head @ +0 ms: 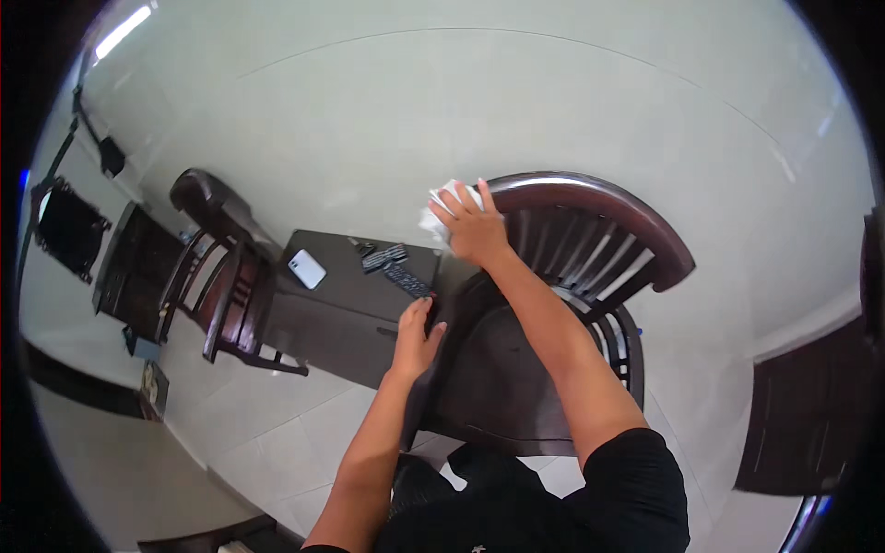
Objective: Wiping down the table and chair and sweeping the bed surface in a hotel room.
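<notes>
A dark wooden armchair (505, 366) stands right in front of me, with a curved top rail and a slatted back. At the left end of that rail, my right hand (477, 225) presses on a crumpled white cloth or tissue (435, 222), fingers spread over it. My left hand (416, 339) is lower and to the left, at the near edge of a small dark cabinet (332, 325) beside the chair's arm; I see nothing held in it. Its fingertips are close to a dark remote control (406, 280) on the cabinet top.
A white phone (306, 269), a striped item (384, 258) and what look like keys (361, 245) lie on the cabinet. Another wooden armchair (235, 297) stands to its left. A pale wall rises behind. Dark furniture (805, 422) is at the right, on pale floor tiles.
</notes>
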